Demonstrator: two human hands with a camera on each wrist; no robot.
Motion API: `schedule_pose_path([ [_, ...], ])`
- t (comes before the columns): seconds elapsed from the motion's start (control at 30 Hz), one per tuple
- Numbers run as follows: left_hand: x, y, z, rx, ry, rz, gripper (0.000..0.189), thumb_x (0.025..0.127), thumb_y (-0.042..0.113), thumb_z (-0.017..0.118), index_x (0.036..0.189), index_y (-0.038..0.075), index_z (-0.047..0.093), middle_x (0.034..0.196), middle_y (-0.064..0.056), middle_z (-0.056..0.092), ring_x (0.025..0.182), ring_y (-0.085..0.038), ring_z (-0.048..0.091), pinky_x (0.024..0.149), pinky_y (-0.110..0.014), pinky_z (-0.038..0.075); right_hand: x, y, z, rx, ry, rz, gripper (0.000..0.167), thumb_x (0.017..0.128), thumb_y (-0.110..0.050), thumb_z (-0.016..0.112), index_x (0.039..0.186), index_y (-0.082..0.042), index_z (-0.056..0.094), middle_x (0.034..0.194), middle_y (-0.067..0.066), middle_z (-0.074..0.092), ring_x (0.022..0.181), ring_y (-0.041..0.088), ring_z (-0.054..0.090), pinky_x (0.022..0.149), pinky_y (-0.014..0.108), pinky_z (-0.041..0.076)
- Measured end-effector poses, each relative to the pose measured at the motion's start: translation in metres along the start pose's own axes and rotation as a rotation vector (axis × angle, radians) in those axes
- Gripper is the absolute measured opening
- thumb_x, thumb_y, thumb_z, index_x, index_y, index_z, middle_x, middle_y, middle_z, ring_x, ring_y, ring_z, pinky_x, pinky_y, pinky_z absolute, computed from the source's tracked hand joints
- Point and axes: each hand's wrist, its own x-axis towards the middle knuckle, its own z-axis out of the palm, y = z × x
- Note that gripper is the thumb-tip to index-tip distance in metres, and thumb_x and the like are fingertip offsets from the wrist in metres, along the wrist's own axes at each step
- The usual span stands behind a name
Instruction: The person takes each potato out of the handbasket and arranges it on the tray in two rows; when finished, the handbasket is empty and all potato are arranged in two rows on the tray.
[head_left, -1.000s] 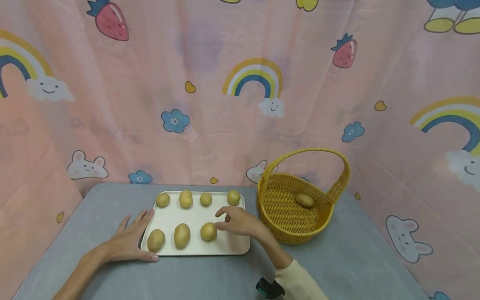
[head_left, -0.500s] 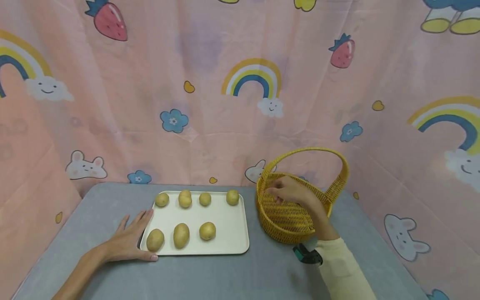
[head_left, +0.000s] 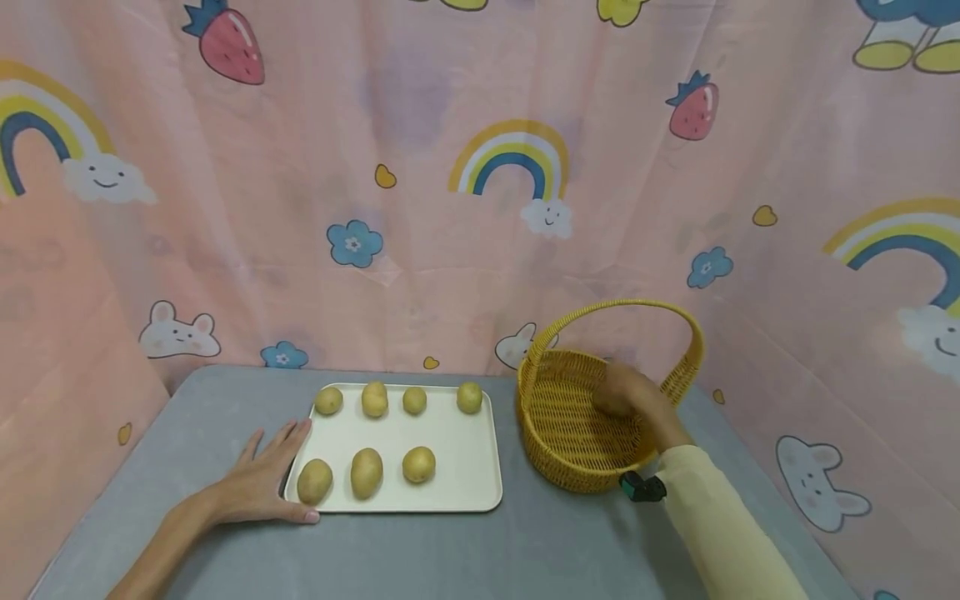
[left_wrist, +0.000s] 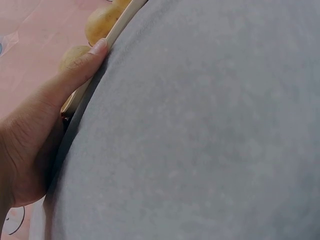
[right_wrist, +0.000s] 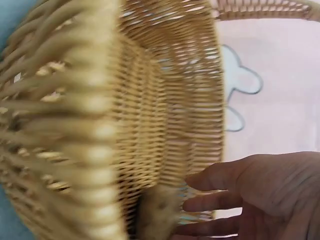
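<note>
A white tray (head_left: pixel 465 454) lies on the table with potatoes in two rows; an oval potato (head_left: pixel 367 473) sits in the near row. My left hand (head_left: pixel 258 483) rests at the tray's left end, fingers spread, thumb against the near rim; the left wrist view shows the thumb (left_wrist: pixel 82 65) on that rim. Inside the yellow wicker basket (head_left: pixel 570 475), my right hand (head_left: pixel 633 392) reaches down at the right side. In the right wrist view its fingers (right_wrist: pixel 212 201) extend beside a potato (right_wrist: pixel 159 212), with the fingertips at its edge. Whether they touch is unclear.
The basket's tall handle (head_left: pixel 633 303) arches over its opening, to the right of the tray. A pink printed curtain (head_left: pixel 420 283) hangs behind the grey table (head_left: pixel 390 554). A dark device (head_left: pixel 642 487) sits by the right sleeve.
My right hand has gone from beside a near-row potato on the tray, over to the basket and down into its right side. The left hand has stayed at the tray.
</note>
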Motion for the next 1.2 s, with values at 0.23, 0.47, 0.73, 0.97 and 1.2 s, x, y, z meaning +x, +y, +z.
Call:
schedule_pose_path([
  [0.23,0.000,0.001,-0.001,0.005,-0.006,-0.011,0.137,0.068,0.061,0.087,0.164,-0.006,0.015,0.171,-0.032,0.017,0.158,-0.057,0.011,0.125,-0.072,-0.012,0.009,0.007,0.011,0.024,-0.068,0.065,0.032,0.097,-0.003,0.045,0.123,0.011,0.057,0.096,0.020,0.060,0.067,0.019,0.044,0.056,0.029,0.035],
  [0.47,-0.001,-0.005,0.003,0.002,0.034,0.030,0.135,0.069,0.060,0.087,0.165,-0.004,0.015,0.169,-0.036,0.020,0.157,-0.056,0.014,0.127,-0.056,-0.025,0.011,0.013,0.018,0.095,-0.097,0.107,0.064,0.100,-0.008,0.044,0.160,0.007,0.025,0.156,0.037,0.040,0.120,0.042,0.055,0.084,0.043,0.047],
  [0.73,-0.001,-0.002,0.002,-0.002,0.027,0.018,0.137,0.068,0.062,0.086,0.164,-0.005,0.016,0.171,-0.032,0.019,0.157,-0.058,0.013,0.127,-0.066,-0.017,0.012,0.016,0.023,0.141,-0.095,0.061,0.056,0.088,0.002,0.054,0.141,0.015,0.039,0.111,0.029,0.058,0.075,0.026,0.055,0.054,0.029,0.040],
  [0.97,-0.001,-0.008,0.007,0.026,0.069,0.070,0.134,0.071,0.063,0.085,0.165,-0.002,0.016,0.168,-0.035,0.024,0.156,-0.055,0.018,0.127,-0.044,-0.029,-0.001,0.008,0.014,0.164,-0.020,0.066,0.020,0.089,-0.004,0.057,0.073,-0.011,0.049,0.059,-0.002,0.043,0.047,0.008,0.038,0.044,0.022,0.037],
  [1.2,0.000,-0.008,0.007,0.023,0.050,0.039,0.135,0.070,0.065,0.085,0.166,-0.001,0.015,0.170,-0.032,0.021,0.162,-0.048,0.011,0.127,-0.044,-0.029,-0.040,-0.012,0.006,0.246,0.114,-0.117,0.043,0.094,-0.014,0.061,0.058,-0.019,0.037,0.054,-0.008,0.032,0.050,0.008,0.028,0.051,0.023,0.031],
])
